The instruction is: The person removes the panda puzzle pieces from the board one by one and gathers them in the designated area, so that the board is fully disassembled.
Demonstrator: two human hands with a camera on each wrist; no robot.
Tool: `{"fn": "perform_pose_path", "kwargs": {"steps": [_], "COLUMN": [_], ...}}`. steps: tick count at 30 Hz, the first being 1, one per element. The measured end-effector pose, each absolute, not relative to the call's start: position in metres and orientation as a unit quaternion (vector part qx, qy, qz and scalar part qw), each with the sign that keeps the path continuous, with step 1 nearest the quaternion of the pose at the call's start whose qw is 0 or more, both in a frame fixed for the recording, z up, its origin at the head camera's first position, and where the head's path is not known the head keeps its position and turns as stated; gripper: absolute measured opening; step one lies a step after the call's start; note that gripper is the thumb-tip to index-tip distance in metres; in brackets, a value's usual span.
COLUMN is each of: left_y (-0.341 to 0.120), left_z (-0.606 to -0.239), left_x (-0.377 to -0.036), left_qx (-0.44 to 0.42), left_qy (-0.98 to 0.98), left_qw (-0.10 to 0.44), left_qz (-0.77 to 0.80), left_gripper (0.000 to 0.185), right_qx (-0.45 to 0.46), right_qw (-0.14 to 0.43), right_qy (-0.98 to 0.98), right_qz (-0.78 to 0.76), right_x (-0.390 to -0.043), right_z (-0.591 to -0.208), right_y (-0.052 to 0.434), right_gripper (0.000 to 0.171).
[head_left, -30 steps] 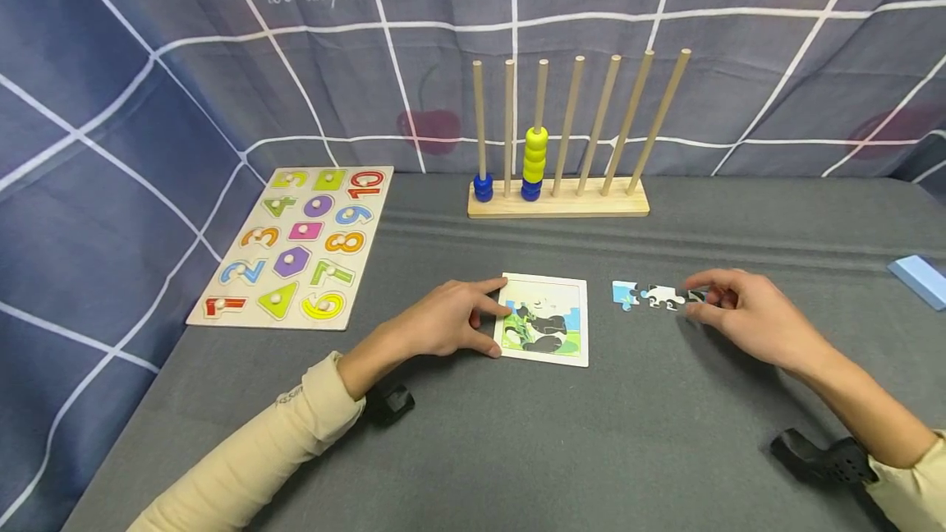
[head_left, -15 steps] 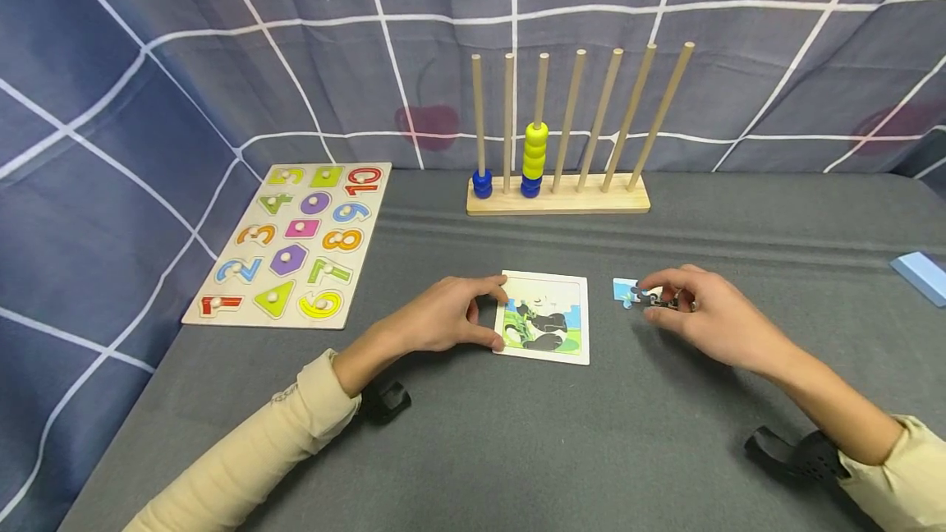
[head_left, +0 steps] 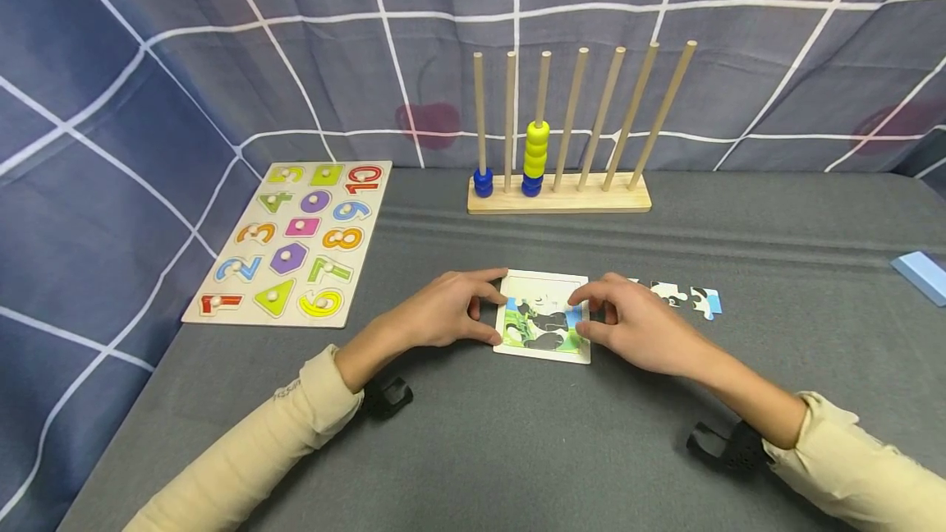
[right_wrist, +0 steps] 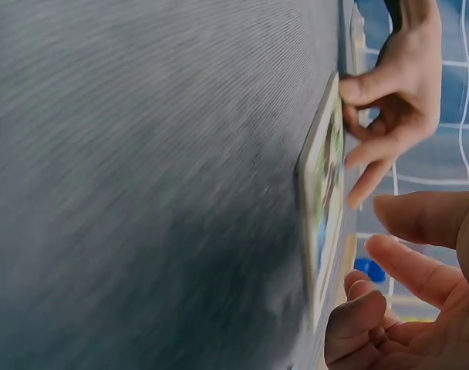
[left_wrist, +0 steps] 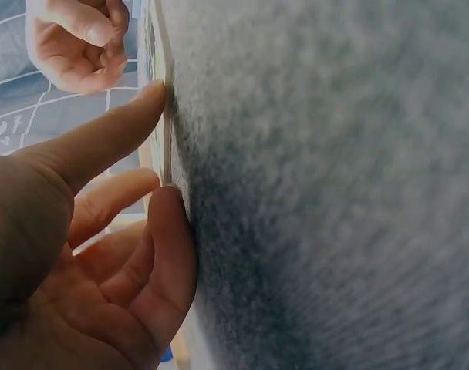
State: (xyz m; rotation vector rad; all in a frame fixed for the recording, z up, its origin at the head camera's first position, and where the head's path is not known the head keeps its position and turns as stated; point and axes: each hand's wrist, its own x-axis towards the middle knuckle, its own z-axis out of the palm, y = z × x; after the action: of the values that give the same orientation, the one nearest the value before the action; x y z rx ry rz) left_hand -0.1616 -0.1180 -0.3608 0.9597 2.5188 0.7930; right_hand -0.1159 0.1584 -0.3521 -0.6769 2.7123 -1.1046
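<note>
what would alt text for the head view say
Two hands meet at a small panda puzzle board on a grey table: the left hand holds its left edge, the right hand rests fingers on its right side. Loose puzzle pieces lie just right; a number board and peg rack sit behind.

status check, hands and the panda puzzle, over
Left hand holds panda puzzle board by its left edge. Right hand over its right side. Loose pieces lie right, nothing in the way.
</note>
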Motion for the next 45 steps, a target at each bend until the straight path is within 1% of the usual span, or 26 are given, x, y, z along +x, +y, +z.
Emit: {"fn": "perform_pose_path", "kwargs": {"steps": [5,11,14,18,23,30,38,45], "left_y": [-0.119,-0.118,-0.119,-0.119,-0.119,-0.120,-0.120,-0.119], "left_z": [-0.362,-0.361,-0.360,-0.360,-0.359,-0.359,-0.360,-0.360], "left_x": [-0.165,-0.166,-0.165,-0.165,-0.164,-0.164,-0.165,-0.163], "left_qx": [0.334,0.334,0.333,0.331,0.329,0.329,0.325,0.329], "left_qy": [0.877,0.876,0.877,0.877,0.878,0.877,0.878,0.893], "left_qw": [0.183,0.183,0.181,0.187,0.191,0.191,0.190,0.168], "left_qz": [0.293,0.297,0.295,0.295,0.291,0.294,0.295,0.256], "left_gripper": [0.048,0.046,0.045,0.043,0.042,0.042,0.042,0.044], "right_qx": [-0.244,-0.256,-0.258,-0.253,-0.247,-0.237,-0.226,-0.224], "right_qw": [0.080,0.105,0.104,0.088,0.081,0.080,0.077,0.071], "right_qy": [0.888,0.883,0.890,0.909,0.921,0.920,0.916,0.919], "right_qz": [-0.383,-0.379,-0.361,-0.318,-0.291,-0.301,-0.321,-0.317], "right_x": [-0.123,-0.134,-0.138,-0.139,-0.138,-0.137,-0.137,-0.136], "right_z": [-0.350,-0.358,-0.363,-0.366,-0.366,-0.366,-0.367,-0.367], "right_y": [0.138,0.121,0.114,0.107,0.102,0.101,0.100,0.098], "right_gripper": [0.024,0.028,0.031,0.033,0.032,0.029,0.029,0.022]}}
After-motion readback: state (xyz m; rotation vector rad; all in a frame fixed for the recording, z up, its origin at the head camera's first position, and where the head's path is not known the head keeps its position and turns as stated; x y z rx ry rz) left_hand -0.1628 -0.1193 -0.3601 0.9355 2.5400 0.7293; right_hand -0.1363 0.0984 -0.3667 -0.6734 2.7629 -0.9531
